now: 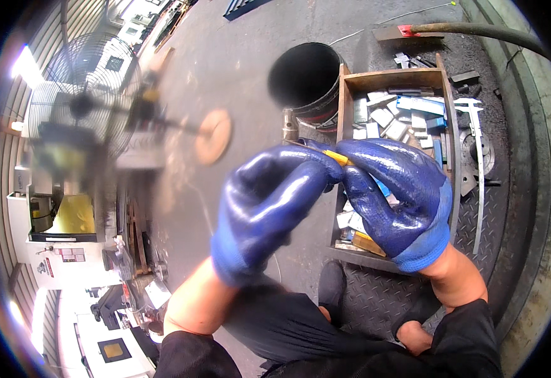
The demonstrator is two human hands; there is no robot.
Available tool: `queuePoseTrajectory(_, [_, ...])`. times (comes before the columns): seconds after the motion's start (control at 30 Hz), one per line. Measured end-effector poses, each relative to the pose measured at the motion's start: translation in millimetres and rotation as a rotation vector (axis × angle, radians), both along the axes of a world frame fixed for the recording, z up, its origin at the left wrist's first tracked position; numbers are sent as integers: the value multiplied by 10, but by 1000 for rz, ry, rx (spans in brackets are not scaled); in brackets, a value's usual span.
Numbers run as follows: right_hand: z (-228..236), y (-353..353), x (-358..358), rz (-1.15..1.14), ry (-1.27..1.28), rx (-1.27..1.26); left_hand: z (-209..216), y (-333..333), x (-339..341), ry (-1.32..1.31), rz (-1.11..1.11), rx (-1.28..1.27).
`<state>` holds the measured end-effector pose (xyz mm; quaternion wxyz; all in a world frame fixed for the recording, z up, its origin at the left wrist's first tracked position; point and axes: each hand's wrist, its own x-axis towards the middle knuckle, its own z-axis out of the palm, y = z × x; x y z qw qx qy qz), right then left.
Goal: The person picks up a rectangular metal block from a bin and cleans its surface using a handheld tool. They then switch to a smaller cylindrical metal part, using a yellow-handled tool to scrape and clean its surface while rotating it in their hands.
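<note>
Both my hands wear glossy blue coated gloves and meet at mid-view. My left hand (272, 201) is closed, fingers curled. A small metal cylinder (290, 125) with a hole in its side rises just beyond those fingers; whether they grip it is hidden. My right hand (398, 186) is closed in a pinch on a slim yellow-handled tool (338, 157). Its thin dark shaft runs left over my left fingers towards the cylinder's base. The fingertips of the two gloves touch or nearly touch, and most of the tool is covered.
A wooden tray (392, 77) of metal blocks lies below my right hand. Beyond stands a black bucket (307, 75). A caliper (477, 151) and a round metal flange (487, 154) lie right of the tray, by a concrete ledge (527, 208). A pedestal fan (83, 104) stands left.
</note>
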<state>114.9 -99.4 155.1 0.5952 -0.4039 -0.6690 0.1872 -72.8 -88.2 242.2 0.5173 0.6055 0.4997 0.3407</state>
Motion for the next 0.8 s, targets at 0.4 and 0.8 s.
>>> queuePoseTrajectory(0.4, [33, 135, 301, 25, -142, 41, 43, 10, -39, 93, 61, 50])
queuePoseTrajectory(0.8, [78, 68, 260, 267, 197, -277, 9, -56, 46, 93, -24, -32])
